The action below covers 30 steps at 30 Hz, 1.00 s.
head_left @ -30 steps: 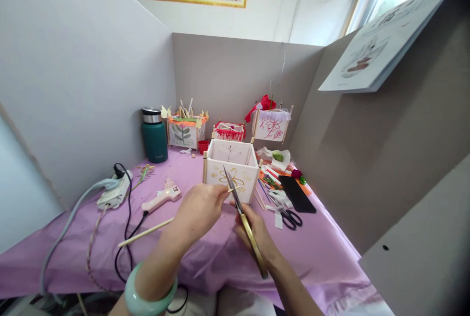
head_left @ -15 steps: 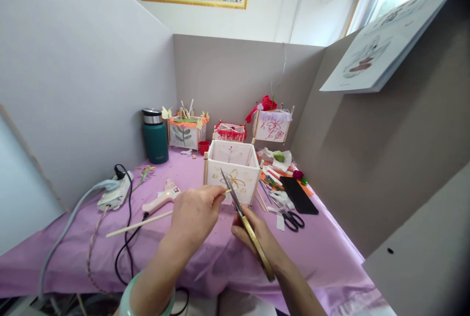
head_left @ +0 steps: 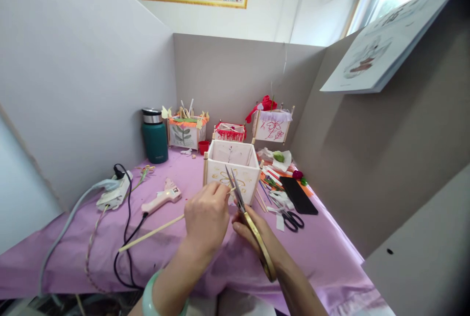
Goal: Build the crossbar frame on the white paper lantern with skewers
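Note:
A thin pale wooden stick (head_left: 154,232) passes through my left hand (head_left: 207,208), whose fingers are closed round it. Its long end sticks out to the lower left, and its short tip reaches the scissor blades. In my right hand (head_left: 253,230) are gold-handled scissors (head_left: 262,250), blades slightly parted and pointing up and away. The stick's tip lies at the blades; whether it is between them I cannot tell. Just behind both hands stands a white square box (head_left: 216,174) with wooden corner posts and a gold flower drawn on its front.
Left lie a pink glue gun (head_left: 161,200), a power strip (head_left: 115,192) with cords, and a green bottle (head_left: 155,137). Decorated boxes (head_left: 187,132) stand at the back. To the right are black-handled scissors (head_left: 293,220), a black phone-like slab (head_left: 298,195) and craft scraps.
My left hand has moved right, closer to the scissors, carrying the stick; its long end has shifted right and down. The scissors have turned slightly, and my right hand is nearly still.

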Tool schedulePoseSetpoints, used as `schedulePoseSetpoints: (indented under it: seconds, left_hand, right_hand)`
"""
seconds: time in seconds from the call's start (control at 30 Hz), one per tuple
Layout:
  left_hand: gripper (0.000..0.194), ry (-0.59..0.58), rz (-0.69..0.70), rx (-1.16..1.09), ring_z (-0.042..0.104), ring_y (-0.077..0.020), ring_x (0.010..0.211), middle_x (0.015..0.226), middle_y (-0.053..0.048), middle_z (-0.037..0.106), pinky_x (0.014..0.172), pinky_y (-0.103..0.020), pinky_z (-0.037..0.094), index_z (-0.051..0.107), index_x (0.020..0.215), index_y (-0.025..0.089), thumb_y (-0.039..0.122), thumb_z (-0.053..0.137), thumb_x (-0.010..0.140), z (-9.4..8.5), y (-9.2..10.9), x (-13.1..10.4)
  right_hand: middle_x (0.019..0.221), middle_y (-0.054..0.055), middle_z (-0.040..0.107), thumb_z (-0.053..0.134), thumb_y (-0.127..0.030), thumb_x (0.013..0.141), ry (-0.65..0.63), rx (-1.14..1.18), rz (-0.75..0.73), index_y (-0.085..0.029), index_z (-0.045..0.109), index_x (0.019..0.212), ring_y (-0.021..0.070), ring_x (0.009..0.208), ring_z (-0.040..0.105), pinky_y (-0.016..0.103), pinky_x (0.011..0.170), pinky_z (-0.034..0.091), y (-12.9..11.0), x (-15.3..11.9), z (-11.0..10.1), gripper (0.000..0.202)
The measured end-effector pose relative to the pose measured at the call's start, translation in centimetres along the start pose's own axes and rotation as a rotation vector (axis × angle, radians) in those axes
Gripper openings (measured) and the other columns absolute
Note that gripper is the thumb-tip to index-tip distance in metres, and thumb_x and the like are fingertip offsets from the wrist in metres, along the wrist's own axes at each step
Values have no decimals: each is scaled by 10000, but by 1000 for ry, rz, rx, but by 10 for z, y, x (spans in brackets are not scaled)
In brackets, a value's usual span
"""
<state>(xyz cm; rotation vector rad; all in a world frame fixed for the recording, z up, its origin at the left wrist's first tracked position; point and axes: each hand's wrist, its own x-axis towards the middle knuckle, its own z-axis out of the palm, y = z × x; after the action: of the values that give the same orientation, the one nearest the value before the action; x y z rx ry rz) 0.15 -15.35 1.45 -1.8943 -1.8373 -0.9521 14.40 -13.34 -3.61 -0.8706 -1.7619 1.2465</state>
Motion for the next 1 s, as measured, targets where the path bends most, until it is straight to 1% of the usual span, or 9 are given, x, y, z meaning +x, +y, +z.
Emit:
schedulePoseSetpoints:
  seconds: [0.17,0.37,0.47,0.57,0.67,0.8,1.0]
  left_hand:
    - [131,43,14,7,590,-173,728,831,22,665,622,-306,322,635,807,255,223,528,877,5,3,0]
    - [145,79,55,35,575,-197,789,807,-14,648,658,-316,332,618,788,226,178,511,873,8,2,-1]
    - [154,82,75,32,564,-196,778,799,-19,640,656,-316,328,612,789,226,207,497,889,8,2,-1]
    - [191,91,103,11,552,-190,750,758,-15,629,655,-315,324,603,753,226,249,487,903,8,2,-2]
    - [215,102,128,0,551,-186,743,740,-19,630,651,-310,319,609,739,222,244,478,908,8,0,-1]
    - [213,104,126,1,553,-183,739,735,-15,632,648,-309,320,612,734,220,245,488,904,9,-1,1]
    - [208,119,119,50,560,-188,740,737,-17,641,638,-313,320,620,740,220,247,491,901,6,-1,2]
  right_hand:
    - [824,0,533,591,-323,814,-6,17,1,-179,518,970,147,752,501,263,681,399,-1,0,-1,225]
    - [814,2,531,599,-362,805,5,33,15,-181,507,915,154,757,499,271,681,402,-5,-1,0,231]
    - [815,5,538,594,-360,816,4,23,1,-181,508,896,156,763,499,274,688,400,-4,-1,-1,214]
    - [815,4,528,578,-338,830,-8,-4,-16,-178,510,908,148,749,481,270,678,388,0,0,-2,191]
    - [781,-11,488,574,-314,819,3,-20,-16,-178,512,917,133,706,444,258,636,365,4,2,-3,179]
    - [701,-37,420,576,-296,769,45,-41,0,-172,524,911,118,631,395,251,584,330,8,5,-2,195]
    - [656,-52,395,544,-178,707,95,-72,-10,-157,544,994,106,579,372,235,541,311,19,8,4,288]
